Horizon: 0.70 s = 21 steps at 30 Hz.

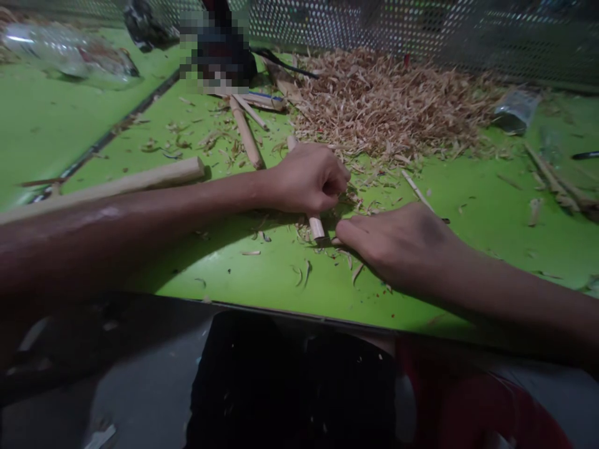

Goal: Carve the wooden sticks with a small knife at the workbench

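My left hand (311, 178) is closed round a short pale wooden rod (316, 227). The rod's lower end sticks out below the fist and its upper tip shows behind the knuckles. My right hand (397, 240) is closed just right of the rod's lower end, fingers curled and thumb side toward it. Something thin pokes out at its fingertips, but I cannot make out what it is. A thin pale stick (416, 189) shows behind the right hand; whether the hand holds it is hidden. Curled wood shavings (306, 274) lie on the green table (262, 274) around both hands.
A large heap of shavings (388, 103) lies at the back against a perforated metal panel (318, 28). A thick wooden rod (168, 173) lies beyond my left forearm, a shorter wooden stick (246, 134) farther back. Plastic bottle (70, 53) back left; clear plastic cup (516, 113) at right.
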Available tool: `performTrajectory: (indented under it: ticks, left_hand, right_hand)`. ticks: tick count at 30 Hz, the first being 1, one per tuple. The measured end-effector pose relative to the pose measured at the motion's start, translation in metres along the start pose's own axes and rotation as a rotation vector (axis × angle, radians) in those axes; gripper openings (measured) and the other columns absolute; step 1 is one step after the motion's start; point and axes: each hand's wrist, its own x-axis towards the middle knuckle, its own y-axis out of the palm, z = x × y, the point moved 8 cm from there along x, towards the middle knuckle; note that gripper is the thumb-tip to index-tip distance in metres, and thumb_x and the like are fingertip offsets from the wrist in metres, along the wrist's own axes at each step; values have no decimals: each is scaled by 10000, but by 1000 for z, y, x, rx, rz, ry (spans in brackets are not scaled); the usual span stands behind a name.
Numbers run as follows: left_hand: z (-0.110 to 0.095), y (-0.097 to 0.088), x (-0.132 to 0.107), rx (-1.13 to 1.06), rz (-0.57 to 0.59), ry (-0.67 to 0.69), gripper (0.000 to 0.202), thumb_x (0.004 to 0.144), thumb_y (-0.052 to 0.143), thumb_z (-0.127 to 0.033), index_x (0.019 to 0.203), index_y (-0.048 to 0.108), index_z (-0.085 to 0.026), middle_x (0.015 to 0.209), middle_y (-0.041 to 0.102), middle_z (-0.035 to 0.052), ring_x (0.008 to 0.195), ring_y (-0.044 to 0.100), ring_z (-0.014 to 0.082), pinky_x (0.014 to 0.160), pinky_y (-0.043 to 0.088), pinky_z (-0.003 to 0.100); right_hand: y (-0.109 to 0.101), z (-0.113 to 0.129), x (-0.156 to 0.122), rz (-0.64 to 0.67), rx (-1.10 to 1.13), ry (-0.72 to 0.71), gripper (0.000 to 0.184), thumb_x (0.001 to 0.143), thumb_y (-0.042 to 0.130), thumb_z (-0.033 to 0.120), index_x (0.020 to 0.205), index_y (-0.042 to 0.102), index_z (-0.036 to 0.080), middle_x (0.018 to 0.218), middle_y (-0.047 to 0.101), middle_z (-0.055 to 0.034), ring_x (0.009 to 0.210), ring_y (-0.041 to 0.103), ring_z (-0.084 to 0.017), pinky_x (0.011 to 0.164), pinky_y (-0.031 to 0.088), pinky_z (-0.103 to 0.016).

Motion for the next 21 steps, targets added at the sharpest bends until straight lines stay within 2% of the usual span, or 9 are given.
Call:
performTrajectory:
  ticks: [9,13,16,21]
  left_hand:
    - [0,0,0,54,-9,3,272,630,457,-92,495,243,-191,529,330,-19,525,352,85,571,232,292]
    - [1,4,0,137,43,-24,224,690,444,-103,504,338,-172,566,369,-12,579,415,89,613,246,292]
    - [2,6,-1,194,69,-32,198,722,426,-103,533,403,-157,601,397,-6,620,447,97,637,244,296]
    - [3,7,0,199,61,-31,197,723,411,-112,534,384,-162,592,361,-14,607,426,90,636,231,293]
  right_hand:
    - [-1,-2,-3,-20,-128,-22,267,950,362,100,871,598,195,594,547,9,517,371,-146,535,117,-323]
    - [-4,4,-2,-86,-161,-47,230,936,387,87,844,567,196,624,567,11,517,405,-139,522,109,-317]
    - [-3,6,-1,-63,-150,-46,223,932,391,78,852,569,187,625,570,8,517,397,-131,525,115,-323]
    - [-4,9,2,-56,-152,-46,252,921,366,44,864,573,176,624,574,0,511,371,-126,531,122,-329]
